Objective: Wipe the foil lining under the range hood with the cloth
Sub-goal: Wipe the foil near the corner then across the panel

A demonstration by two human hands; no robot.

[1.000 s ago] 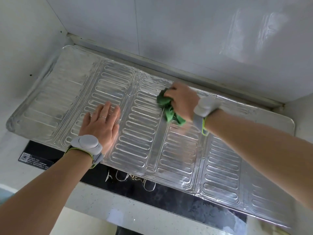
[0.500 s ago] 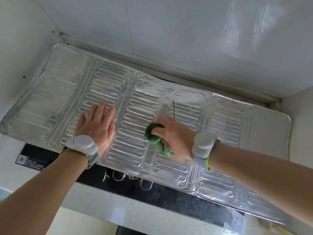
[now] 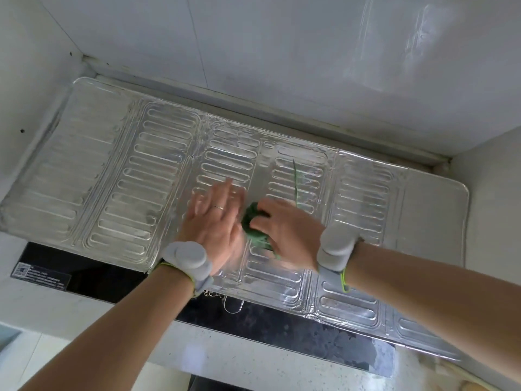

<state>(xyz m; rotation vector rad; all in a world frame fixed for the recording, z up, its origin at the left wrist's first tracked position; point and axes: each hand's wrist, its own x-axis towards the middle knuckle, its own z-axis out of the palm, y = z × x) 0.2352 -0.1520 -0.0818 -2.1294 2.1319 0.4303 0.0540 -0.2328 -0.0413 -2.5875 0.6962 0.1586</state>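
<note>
The embossed silver foil lining (image 3: 146,176) covers the surface beneath the range hood, from the left wall to the right wall. My right hand (image 3: 287,230) is shut on a bunched green cloth (image 3: 252,224) and presses it on the foil near the middle. A thin green streak (image 3: 296,182) runs up the foil just above that hand. My left hand (image 3: 217,218) lies flat on the foil with fingers spread, right beside the cloth; it looks blurred. Both wrists carry grey bands.
White tiled wall (image 3: 282,52) rises behind the foil, with white side walls left and right. A black glass panel (image 3: 84,269) with a label shows below the foil's front edge. A speckled pale counter edge (image 3: 253,359) lies nearest me.
My right hand dragged the cloth from the back of the foil toward the front and slightly left. My left hand slid right across the foil until it sits next to the cloth.
</note>
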